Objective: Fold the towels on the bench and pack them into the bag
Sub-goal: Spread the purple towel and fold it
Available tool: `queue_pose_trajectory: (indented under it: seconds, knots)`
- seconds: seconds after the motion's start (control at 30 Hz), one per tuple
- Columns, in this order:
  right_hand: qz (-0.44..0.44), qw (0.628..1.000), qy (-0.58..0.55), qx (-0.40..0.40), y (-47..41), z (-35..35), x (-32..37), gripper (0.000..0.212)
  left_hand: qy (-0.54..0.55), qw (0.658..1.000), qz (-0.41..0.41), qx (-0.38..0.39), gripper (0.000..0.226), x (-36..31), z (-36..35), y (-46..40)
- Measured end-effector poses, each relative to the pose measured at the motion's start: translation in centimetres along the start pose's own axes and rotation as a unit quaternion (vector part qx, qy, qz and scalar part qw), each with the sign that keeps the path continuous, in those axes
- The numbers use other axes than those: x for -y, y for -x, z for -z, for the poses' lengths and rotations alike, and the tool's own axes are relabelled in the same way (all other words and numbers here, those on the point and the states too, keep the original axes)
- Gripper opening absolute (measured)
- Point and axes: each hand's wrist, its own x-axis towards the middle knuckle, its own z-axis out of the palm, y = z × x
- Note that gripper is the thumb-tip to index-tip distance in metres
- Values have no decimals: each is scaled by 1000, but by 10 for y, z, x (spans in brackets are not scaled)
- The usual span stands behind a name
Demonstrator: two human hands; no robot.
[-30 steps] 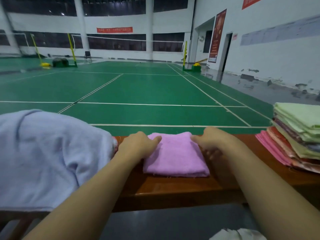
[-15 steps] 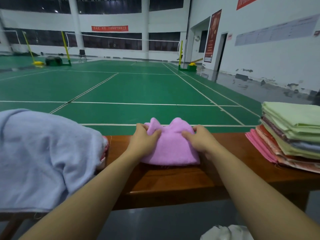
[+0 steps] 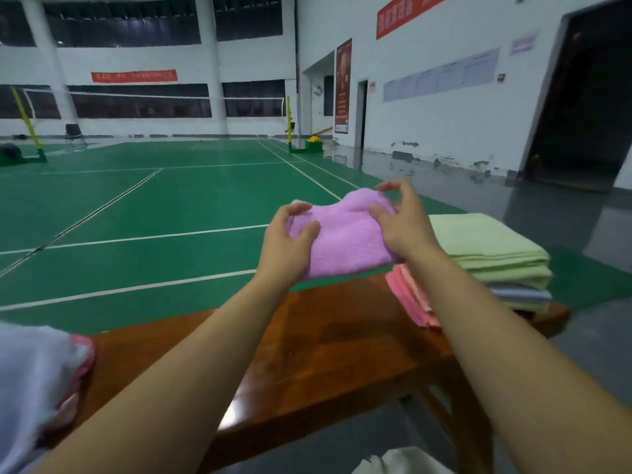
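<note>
A folded pink towel (image 3: 345,234) is held in the air above the brown wooden bench (image 3: 325,357). My left hand (image 3: 287,244) grips its left edge, thumb on top and fingers curled over the far side. My right hand (image 3: 403,224) grips its right edge. A stack of folded towels (image 3: 489,254), green on top with grey and pink below, sits at the bench's right end, just right of my right hand. A pale blue towel pile (image 3: 30,381) lies on the bench at the left. White fabric (image 3: 400,461) shows at the bottom edge; I cannot tell if it is the bag.
The bench's polished middle is bare wood. Beyond it lies a green badminton court (image 3: 136,213) with white lines and a net. A white wall with a dark doorway (image 3: 588,107) stands at the right.
The pink towel lay on the bench under both hands. Both hands have lifted it off the wood and carried it up and right, toward the folded stack. My view has swung right.
</note>
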Motion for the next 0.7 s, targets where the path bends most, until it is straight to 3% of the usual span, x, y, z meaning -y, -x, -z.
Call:
queue_pose_trajectory:
  seconds: [0.27,0.33,0.4,0.47,0.53,0.57,0.63,0.7]
  knots:
    - [2,984,171,-48,-75,153,-28,27,46,986,37,155,40,-56,-149,-38]
    - [-35,965,261,-10,-81,175,-50,29,-28,975,58,211,43,-49,-178,-39]
    - [-85,928,360,52,-79,186,-72,31,-178,951,70,243,44,-36,-196,-34]
    - [-83,909,399,81,-77,186,-85,35,-301,933,13,195,49,-28,-202,-31]
    - [-47,924,369,92,-76,176,-90,39,-335,922,-96,168,56,-22,-207,-33]
    - [-32,923,366,112,-75,169,-92,42,-345,910,-131,190,59,-18,-211,-35]
    - [-18,901,397,173,-71,154,-101,47,-360,884,-135,267,61,-6,-219,-39]
    - [-8,874,441,203,-66,145,-114,50,-348,876,-87,324,63,11,-222,-37]
